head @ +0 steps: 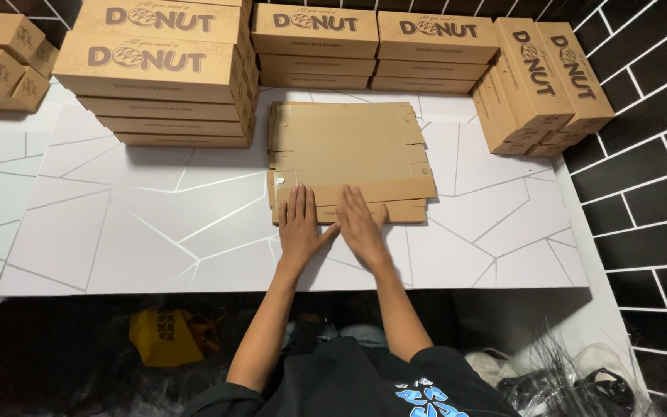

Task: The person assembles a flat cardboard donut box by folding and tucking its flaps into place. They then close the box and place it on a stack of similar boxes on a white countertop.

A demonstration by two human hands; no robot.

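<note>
Both the left hand (299,228) and right hand (362,229) lie flat, fingers spread, grasping nothing, pressing the near flap of the flat cardboard box blank (347,147) at mid-table. Even pressure along the fold should crease it cleanly. Bare white table (117,232) flanks it; stacked finished boxes (164,73) crowd the far edge, probably clear of it

Even, fairly bright overhead light falls on the white table (117,232), which shows no harsh glare. Soft, short shadows sit under the stacked brown boxes (164,85). The area below the table edge is dim and murky. The picture is sharp at centre, with wide-angle bending of the dark tiled wall (650,154) at the edges.
</note>
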